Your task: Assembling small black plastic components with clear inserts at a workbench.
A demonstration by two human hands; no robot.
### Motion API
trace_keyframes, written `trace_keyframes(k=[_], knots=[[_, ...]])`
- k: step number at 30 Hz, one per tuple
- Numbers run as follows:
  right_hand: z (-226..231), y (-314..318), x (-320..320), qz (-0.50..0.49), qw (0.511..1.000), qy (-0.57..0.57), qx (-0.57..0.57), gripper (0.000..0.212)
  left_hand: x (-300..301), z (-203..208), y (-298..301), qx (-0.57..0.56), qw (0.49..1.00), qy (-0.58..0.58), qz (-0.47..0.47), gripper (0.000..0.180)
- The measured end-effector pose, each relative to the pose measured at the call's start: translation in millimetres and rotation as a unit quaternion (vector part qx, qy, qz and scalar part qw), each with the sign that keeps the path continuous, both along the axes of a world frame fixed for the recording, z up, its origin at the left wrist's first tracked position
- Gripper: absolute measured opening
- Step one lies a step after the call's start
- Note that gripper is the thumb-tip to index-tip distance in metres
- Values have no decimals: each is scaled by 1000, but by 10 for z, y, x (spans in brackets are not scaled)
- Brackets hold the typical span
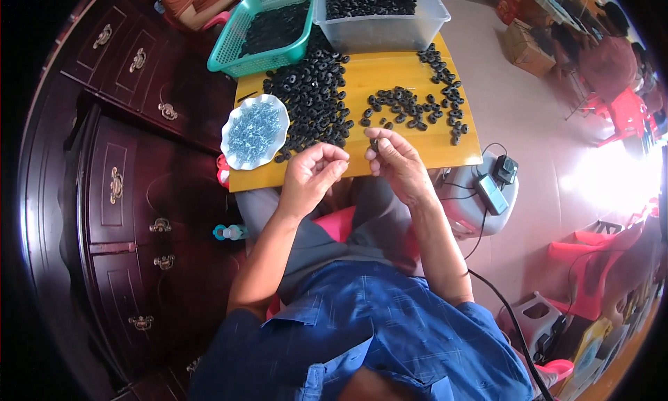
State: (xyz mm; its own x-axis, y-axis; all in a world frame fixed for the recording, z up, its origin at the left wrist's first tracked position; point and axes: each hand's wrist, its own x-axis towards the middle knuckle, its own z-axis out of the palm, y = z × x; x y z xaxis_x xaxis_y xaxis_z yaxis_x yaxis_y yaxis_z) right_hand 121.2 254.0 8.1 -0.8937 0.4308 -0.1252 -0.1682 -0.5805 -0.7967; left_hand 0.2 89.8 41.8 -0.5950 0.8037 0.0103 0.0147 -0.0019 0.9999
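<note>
A small black part point(375, 145) is between the thumb and fingers of the right hand point(401, 166), at the front edge of the yellow table point(360, 81). The left hand point(312, 175) pinches narrowly; what it holds, I cannot tell. Open tabletop separates the black heap point(309, 98) from scattered pieces point(410, 107). Dark drawers point(118, 63) stand left.

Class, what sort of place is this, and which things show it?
Probably a home room serving as a workspace: a dark wooden drawer cabinet stands beside a yellow table bearing heaped black parts.
</note>
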Motion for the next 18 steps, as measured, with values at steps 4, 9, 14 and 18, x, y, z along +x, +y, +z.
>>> trace_keyframes(k=[4,9,14,18], knots=[[-135,-86,-27,78,994,34,-61,25,26,33,21,21,1000,14,5,10],[-162,-156,-71,107,992,47,-49,22,8,45,12,29,996,80,25,11],[-163,-152,-64,100,994,40,-8,20,-15,78,4,2,983,182,22,9],[-113,-144,-48,113,993,44,-14,19,22,86,-8,6,986,165,30,8]])
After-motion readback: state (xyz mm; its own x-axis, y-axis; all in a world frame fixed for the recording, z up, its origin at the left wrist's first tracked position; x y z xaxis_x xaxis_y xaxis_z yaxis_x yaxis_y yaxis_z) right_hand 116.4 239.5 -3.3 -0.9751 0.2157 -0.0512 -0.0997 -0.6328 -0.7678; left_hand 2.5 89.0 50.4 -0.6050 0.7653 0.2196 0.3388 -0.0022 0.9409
